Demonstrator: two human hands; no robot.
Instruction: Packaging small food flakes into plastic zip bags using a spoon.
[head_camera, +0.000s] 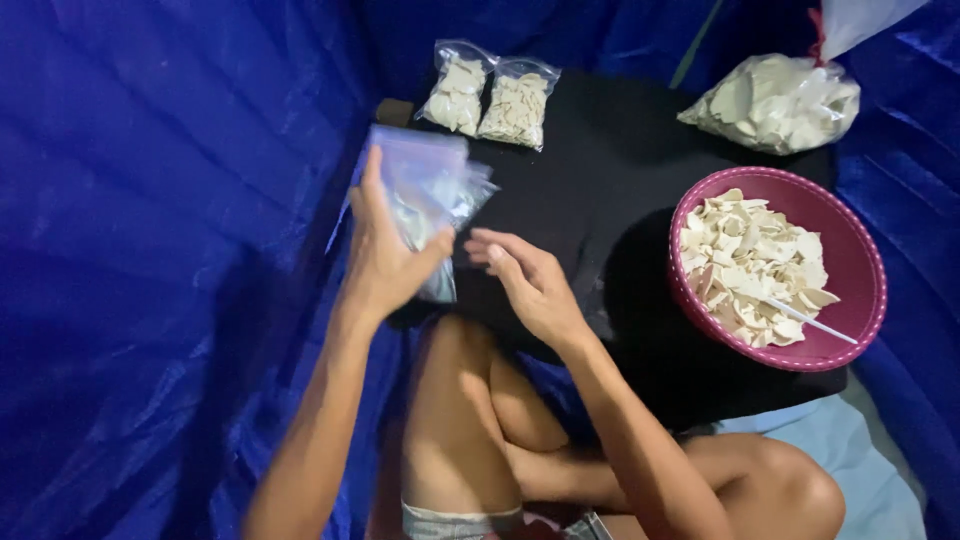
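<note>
My left hand grips a bunch of small clear plastic bags, lifted over the left edge of a black cloth-covered surface. Some pale chips show inside the lowest bag. My right hand hovers just right of the bags, fingers loosely spread, holding nothing. Two filled clear bags of pale chips lie side by side at the far edge. A pink round basket at the right holds a heap of pale chips and a thin white stick.
A large clear bag of pale chips lies at the far right. Blue tarpaulin walls in the left and back. My bare knees are folded below the black surface. A light blue sheet lies at lower right.
</note>
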